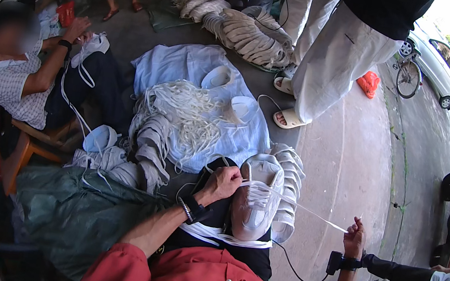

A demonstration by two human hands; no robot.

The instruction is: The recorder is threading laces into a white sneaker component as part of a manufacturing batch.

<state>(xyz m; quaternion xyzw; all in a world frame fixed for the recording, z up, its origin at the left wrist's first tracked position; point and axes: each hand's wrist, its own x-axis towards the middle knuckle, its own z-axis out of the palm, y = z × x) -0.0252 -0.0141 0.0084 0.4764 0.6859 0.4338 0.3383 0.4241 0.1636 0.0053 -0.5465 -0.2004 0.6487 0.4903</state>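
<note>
A white sneaker point(256, 204) rests on my lap, its toe pointing toward me. White lace point(314, 206) crosses its upper rows and stretches taut off to the right. My left hand point(222, 182) is closed at the upper left of the shoe, pinching the lace there. Out to the right, my raised right hand point(355, 239) is closed on the far end of the same lace. Several loose white laces point(210, 232) lie across my thighs just below the shoe. Against the sneaker's right side runs a row of nested white shoe uppers point(291, 180).
Ahead, a pale blue cloth point(158, 62) bears a heap of white laces point(182, 113). Stacked shoe uppers point(153, 150) lie left of my knees, beside a green sheet point(78, 211). A seated person point(23, 73) works at left; another stands in white trousers point(338, 58). A cable point(298, 274) hangs near my right wrist.
</note>
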